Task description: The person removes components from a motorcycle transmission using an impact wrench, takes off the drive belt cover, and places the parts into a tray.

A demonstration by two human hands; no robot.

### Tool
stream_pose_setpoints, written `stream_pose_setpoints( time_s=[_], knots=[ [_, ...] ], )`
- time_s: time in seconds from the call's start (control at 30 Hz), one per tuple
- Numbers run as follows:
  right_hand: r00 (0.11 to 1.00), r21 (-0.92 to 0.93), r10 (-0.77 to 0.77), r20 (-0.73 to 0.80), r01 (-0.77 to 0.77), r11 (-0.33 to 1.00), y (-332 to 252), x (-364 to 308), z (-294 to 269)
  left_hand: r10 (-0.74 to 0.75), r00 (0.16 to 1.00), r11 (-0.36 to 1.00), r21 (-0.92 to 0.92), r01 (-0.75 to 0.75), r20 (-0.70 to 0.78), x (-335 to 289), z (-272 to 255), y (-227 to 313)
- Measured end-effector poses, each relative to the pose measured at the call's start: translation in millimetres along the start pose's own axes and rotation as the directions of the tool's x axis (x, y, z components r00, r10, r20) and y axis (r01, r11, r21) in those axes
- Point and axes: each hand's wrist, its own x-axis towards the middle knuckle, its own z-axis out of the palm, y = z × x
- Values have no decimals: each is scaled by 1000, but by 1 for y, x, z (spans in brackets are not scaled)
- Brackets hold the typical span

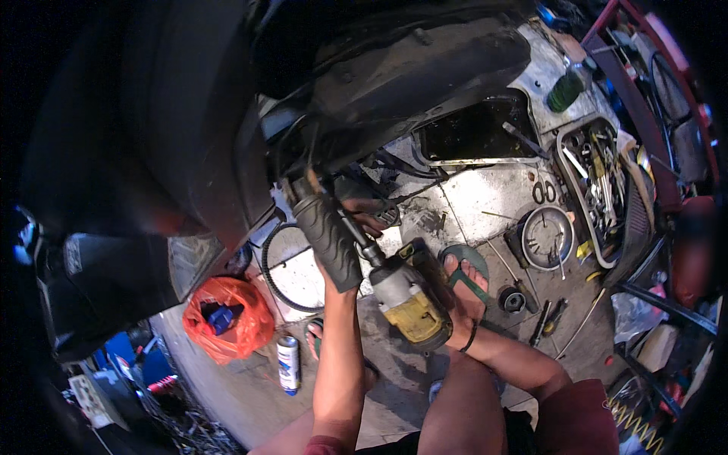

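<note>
My right hand [459, 324] grips a yellow and black cordless impact wrench [413, 309], its battery end beside my foot. From its nose a long socket extension [350, 229] runs up and left to the underside of a dark motorbike [402, 83]. A black ribbed rubber footrest [327, 241] stands in front of my left hand [367, 218] and covers most of it. Beyond the footrest its curled fingers show, close to the extension. What they hold is hidden.
On the tiled floor lie an orange plastic bag [227, 330], a spray can [288, 365], and a black belt loop [267, 265]. At the right are a bowl of small parts [547, 239], a tool tray [569, 182], screwdrivers [555, 317] and scissors [543, 192]. A dark fluid pan [485, 161] sits behind.
</note>
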Motion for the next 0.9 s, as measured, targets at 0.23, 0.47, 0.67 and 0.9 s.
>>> stream_pose_setpoints(
  time_s=[0.23, 0.47, 0.67, 0.9],
  knots=[
    [737, -639, -664, 123, 571, 516, -99, 33, 12, 313, 937, 924, 279, -262, -154, 2, -4, 7],
    [703, -588, -711, -12, 570, 574, -99, 37, 31, 451, 885, 814, 461, -354, -118, 16, 2, 22],
    [801, -488, -597, -42, 504, 712, -94, 29, 37, 537, 840, 723, 557, -410, -79, 35, 2, 29],
    [850, -522, -527, -32, 435, 734, -99, 30, 52, 597, 801, 657, 599, -458, -42, 45, 9, 33]
  ],
)
